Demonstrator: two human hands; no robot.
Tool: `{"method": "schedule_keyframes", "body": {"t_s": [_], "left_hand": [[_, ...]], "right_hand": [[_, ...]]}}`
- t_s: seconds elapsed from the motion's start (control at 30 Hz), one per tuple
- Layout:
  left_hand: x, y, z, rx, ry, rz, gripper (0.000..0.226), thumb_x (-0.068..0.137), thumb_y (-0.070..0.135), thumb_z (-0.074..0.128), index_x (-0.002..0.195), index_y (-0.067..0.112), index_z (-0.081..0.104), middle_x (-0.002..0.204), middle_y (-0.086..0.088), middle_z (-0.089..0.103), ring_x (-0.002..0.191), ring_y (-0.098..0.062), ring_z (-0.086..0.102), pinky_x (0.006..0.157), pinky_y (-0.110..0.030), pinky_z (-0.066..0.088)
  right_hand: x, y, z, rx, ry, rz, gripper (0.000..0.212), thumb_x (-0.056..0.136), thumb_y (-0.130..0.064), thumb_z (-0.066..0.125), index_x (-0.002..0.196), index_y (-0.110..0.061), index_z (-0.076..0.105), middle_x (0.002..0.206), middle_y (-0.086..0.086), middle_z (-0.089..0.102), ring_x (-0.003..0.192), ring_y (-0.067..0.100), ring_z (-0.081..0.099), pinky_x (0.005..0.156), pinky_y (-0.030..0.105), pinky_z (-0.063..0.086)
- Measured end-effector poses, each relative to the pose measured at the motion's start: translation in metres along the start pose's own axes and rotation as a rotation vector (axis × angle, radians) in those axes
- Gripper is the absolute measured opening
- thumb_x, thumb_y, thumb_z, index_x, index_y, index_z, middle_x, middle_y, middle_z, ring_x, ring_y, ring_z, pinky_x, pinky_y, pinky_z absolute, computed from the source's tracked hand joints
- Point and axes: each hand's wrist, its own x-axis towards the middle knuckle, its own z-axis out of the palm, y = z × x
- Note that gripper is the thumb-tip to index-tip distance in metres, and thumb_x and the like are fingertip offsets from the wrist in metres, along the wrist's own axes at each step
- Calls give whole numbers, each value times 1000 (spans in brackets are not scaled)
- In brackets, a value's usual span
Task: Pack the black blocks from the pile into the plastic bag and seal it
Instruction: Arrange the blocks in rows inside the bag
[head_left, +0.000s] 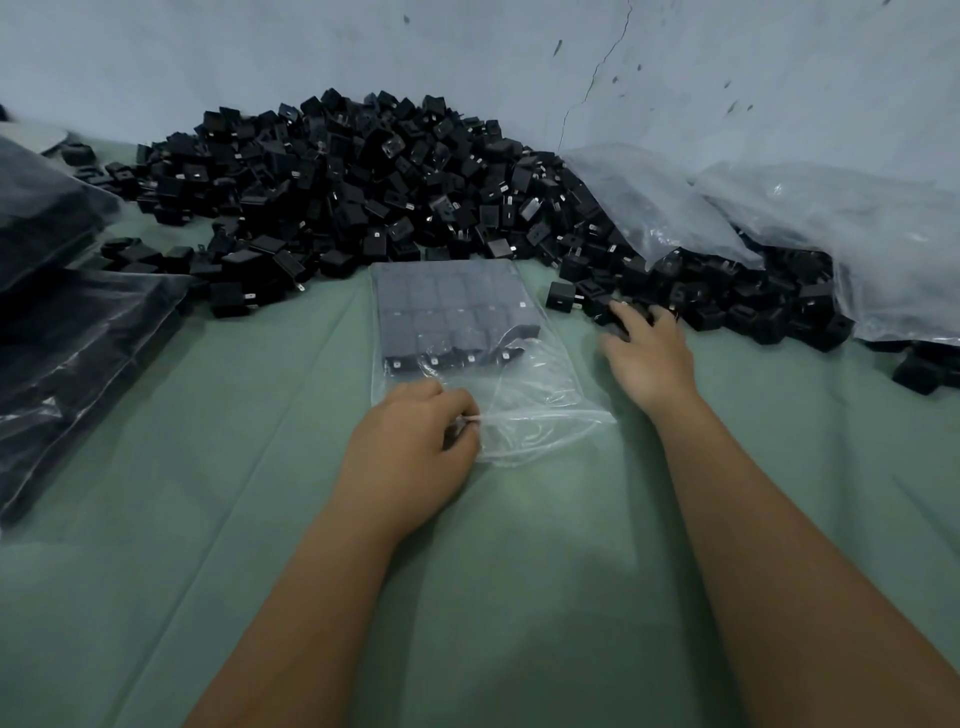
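Both hands are engaged: the left hand (410, 431) is curled at the mouth of the plastic bag (470, 358), with the film pinched between thumb and fingers, while the right hand (647, 348) is laid knuckles-up on the near edge of the pile (363, 187), its fingers bent over loose black blocks (613, 312). Whether a block is already gripped cannot be determined. The bag is laid flat on the green bench (311, 571), just in front of the pile, and is partly filled with blocks set in neat rows at its closed far end.

For the step in hand, judged to be the fetching of more blocks, the mouth should be held lifted and open so that blocks can be slid in flush against the existing rows. Both forearms are extended forward, the right reaching further. Filled bags (78, 332) are stacked at the left.
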Motion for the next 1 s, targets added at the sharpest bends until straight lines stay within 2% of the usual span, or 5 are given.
{"method": "schedule_keyframes", "body": {"t_s": [0.17,0.5,0.63,0.87,1.0], "left_hand": [[1,0,0,6,-10,0,10,91,28,55,93,24,64,87,5,55,92,-19,50,70,-31,38],[-1,1,-2,-9,-28,-8,10,92,27,56,93,23,65,86,5,56,90,-20,51,73,-34,42],[-1,2,-3,-14,-27,-3,11,91,28,56,93,21,65,88,4,57,92,-21,52,74,-35,44],[-2,1,-3,-46,1,-36,12,94,25,56,93,21,67,86,8,55,91,-19,52,72,-32,40],[-4,3,-4,-99,153,-33,12,94,24,58,95,21,70,87,8,55,81,-13,52,71,-31,42]], "right_hand": [[-6,2,2,116,249,-63,33,88,-36,61,120,-30,61,111,-4,46,106,22,54,90,29,43],[-27,4,-3,339,143,-80,26,76,-13,65,97,-25,56,87,-15,58,80,12,60,69,25,47],[-28,3,-4,228,89,-121,39,80,-23,69,118,-24,63,102,-2,62,97,19,59,89,35,48],[-61,-10,-12,547,235,41,23,72,-39,68,87,-26,56,107,-1,58,105,21,54,95,42,46],[-112,-32,-7,582,342,-355,25,68,-28,63,86,-15,53,102,-1,52,100,18,48,90,29,39]]}}
